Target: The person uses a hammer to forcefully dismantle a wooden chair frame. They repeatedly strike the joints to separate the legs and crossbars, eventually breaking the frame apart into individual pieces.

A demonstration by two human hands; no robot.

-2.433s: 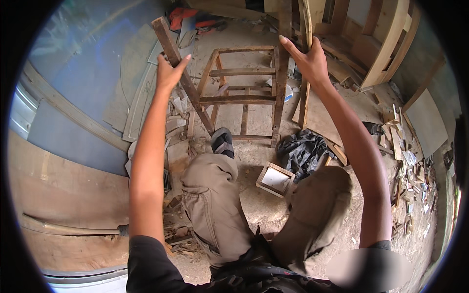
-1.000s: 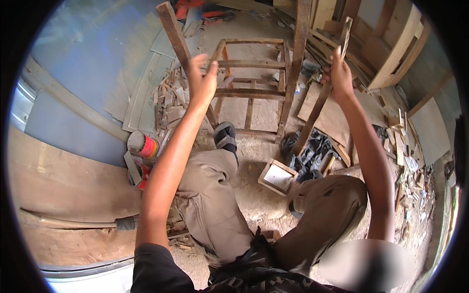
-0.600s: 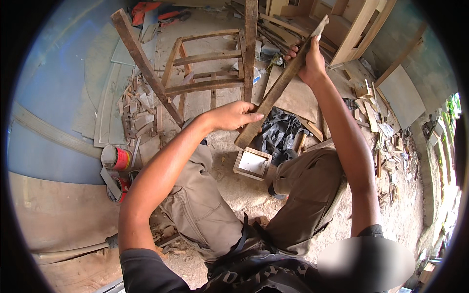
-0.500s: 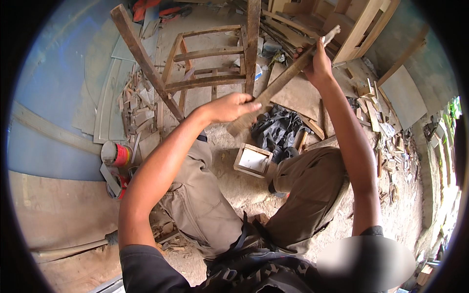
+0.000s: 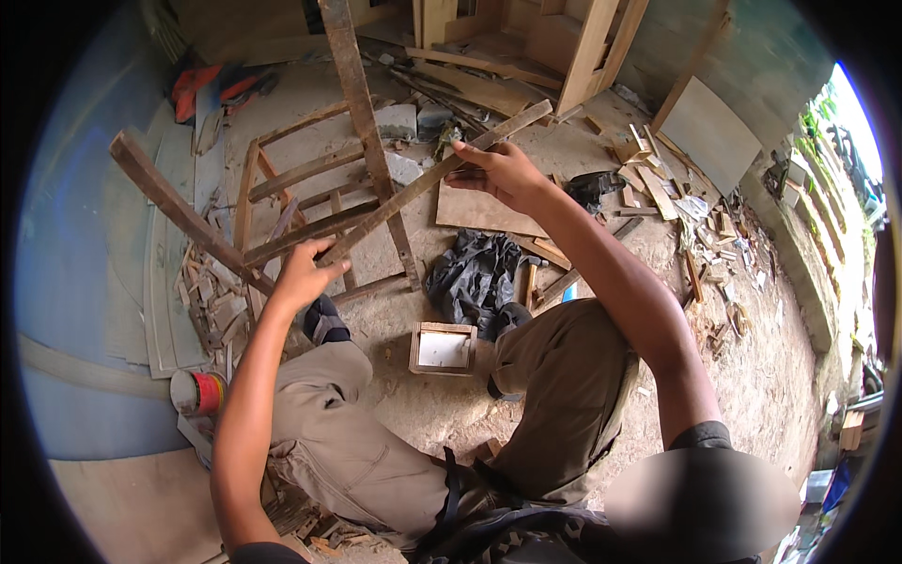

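Observation:
A long, narrow wooden strip (image 5: 409, 197) slants between my hands, its far end up to the right. My left hand (image 5: 305, 274) pinches the lower end, thumb and fingers on opposite sides. My right hand (image 5: 503, 176) holds the strip near its upper end, thumb over it and fingers beneath. Behind the strip stands a worn wooden chair frame (image 5: 310, 232), with bare rails and no seat. The strip crosses in front of the frame's rails and a long upright; whether it touches them I cannot tell.
Between my feet sits a small wooden box (image 5: 414, 350) with a white inside. Beyond it are a black plastic bag (image 5: 470, 279) and a flat board (image 5: 474, 209). A red can (image 5: 198, 392) stands at the left. Wood scraps (image 5: 658, 193) litter the right.
The view has shifted, and the chair frame now appears farther left. Both hands have carried the strip left, and its lower end is now in front of the frame.

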